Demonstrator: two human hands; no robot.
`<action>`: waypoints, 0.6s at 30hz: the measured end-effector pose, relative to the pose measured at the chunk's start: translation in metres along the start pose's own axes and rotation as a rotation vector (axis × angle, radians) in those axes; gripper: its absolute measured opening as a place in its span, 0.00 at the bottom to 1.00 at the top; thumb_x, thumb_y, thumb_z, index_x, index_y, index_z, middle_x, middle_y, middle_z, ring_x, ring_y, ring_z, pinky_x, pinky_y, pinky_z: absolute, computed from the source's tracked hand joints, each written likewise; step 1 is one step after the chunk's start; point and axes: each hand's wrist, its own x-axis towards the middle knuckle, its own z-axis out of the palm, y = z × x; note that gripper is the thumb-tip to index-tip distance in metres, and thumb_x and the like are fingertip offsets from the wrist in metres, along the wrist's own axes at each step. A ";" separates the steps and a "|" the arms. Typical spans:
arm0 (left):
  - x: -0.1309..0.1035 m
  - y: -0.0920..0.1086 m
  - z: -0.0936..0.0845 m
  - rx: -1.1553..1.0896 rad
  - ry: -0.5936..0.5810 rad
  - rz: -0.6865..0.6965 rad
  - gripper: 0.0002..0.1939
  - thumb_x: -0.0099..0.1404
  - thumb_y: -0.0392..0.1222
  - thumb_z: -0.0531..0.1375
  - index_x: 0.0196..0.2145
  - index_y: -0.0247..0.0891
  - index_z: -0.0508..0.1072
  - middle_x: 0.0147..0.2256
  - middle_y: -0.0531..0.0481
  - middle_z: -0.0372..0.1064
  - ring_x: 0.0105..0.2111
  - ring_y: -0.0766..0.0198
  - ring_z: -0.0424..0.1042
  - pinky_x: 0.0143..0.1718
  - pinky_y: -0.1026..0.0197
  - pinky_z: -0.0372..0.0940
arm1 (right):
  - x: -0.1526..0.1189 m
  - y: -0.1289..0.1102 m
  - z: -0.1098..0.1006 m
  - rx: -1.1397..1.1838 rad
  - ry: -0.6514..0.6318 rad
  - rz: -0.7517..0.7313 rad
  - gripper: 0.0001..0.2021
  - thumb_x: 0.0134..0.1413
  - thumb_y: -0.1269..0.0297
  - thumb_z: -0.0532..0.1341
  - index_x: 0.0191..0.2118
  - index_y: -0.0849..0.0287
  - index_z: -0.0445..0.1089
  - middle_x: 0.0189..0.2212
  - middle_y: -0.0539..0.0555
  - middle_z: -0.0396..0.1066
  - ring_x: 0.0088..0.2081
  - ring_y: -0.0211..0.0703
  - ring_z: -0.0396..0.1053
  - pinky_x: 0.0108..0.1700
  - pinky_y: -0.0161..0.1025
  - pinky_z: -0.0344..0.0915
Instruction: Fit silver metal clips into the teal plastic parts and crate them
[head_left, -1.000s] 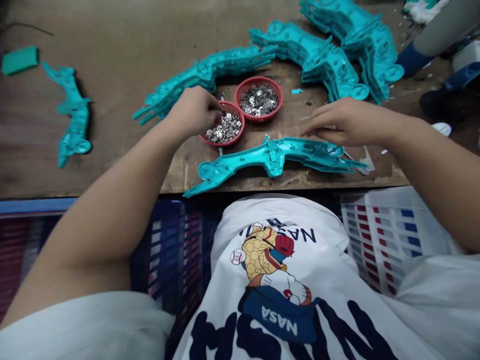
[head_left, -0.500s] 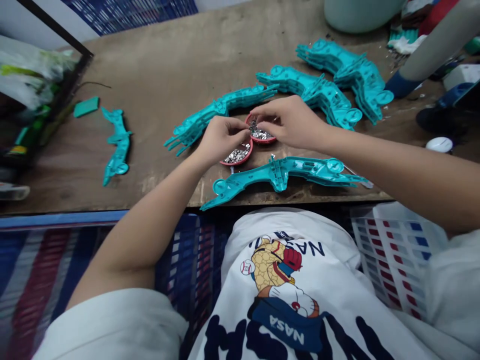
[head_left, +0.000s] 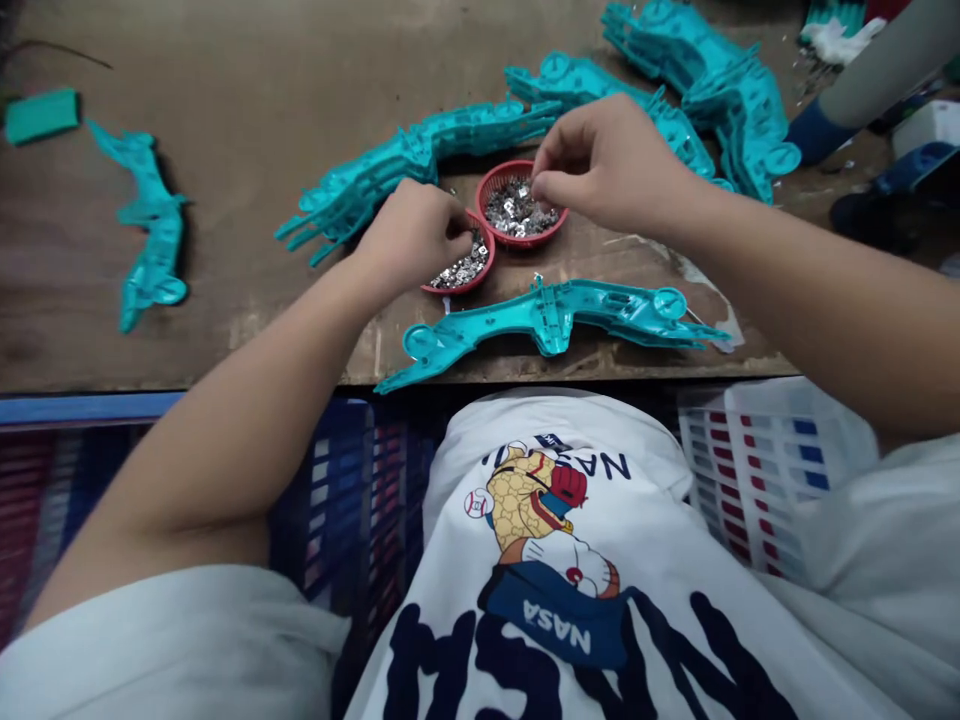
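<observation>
Two small red baskets hold shiny little metal pieces: the left basket (head_left: 491,262) and, slightly behind it, the right basket (head_left: 480,190). Curled over the left one, my left hand (head_left: 412,235) has its fingertips bent down at the metal pieces; what they pinch is hidden. My right hand (head_left: 611,160) is above the right rim of the other basket, thumb and forefinger closed together; anything between them is too small to make out. In front of both baskets, near the table edge, lies a long turquoise plastic part (head_left: 551,325), with a small metal bit upright at its middle.
Behind the baskets lie stacked turquoise parts (head_left: 420,150), with further stacks (head_left: 709,80) at the back right. At left are a single turquoise part (head_left: 154,220) and a green block (head_left: 41,117). A grey post (head_left: 870,75) stands right. Crates (head_left: 750,470) sit below the table edge.
My right hand has lifted slightly and moved right, uncovering more of the right basket. My left hand has curled lower over the left basket. The whole view has shifted.
</observation>
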 end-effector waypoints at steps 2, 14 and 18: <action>-0.002 0.008 0.002 -0.030 0.010 0.024 0.17 0.74 0.46 0.67 0.53 0.44 0.94 0.51 0.37 0.92 0.58 0.35 0.88 0.60 0.43 0.79 | -0.004 0.007 0.003 -0.031 -0.037 -0.042 0.18 0.64 0.41 0.84 0.44 0.49 0.89 0.44 0.55 0.93 0.51 0.58 0.85 0.57 0.54 0.84; -0.025 0.030 0.006 -0.020 0.086 0.066 0.16 0.81 0.47 0.64 0.54 0.45 0.93 0.50 0.40 0.92 0.60 0.39 0.89 0.58 0.46 0.80 | -0.023 -0.006 0.047 -0.067 0.046 -0.068 0.12 0.78 0.49 0.72 0.51 0.46 0.92 0.48 0.57 0.92 0.55 0.63 0.88 0.62 0.57 0.85; -0.023 0.028 0.013 -0.147 0.200 0.149 0.10 0.80 0.49 0.67 0.46 0.47 0.90 0.42 0.44 0.90 0.52 0.41 0.89 0.52 0.46 0.80 | -0.031 -0.021 0.052 -0.063 0.189 -0.006 0.05 0.77 0.57 0.73 0.45 0.46 0.87 0.48 0.53 0.92 0.53 0.58 0.88 0.61 0.52 0.85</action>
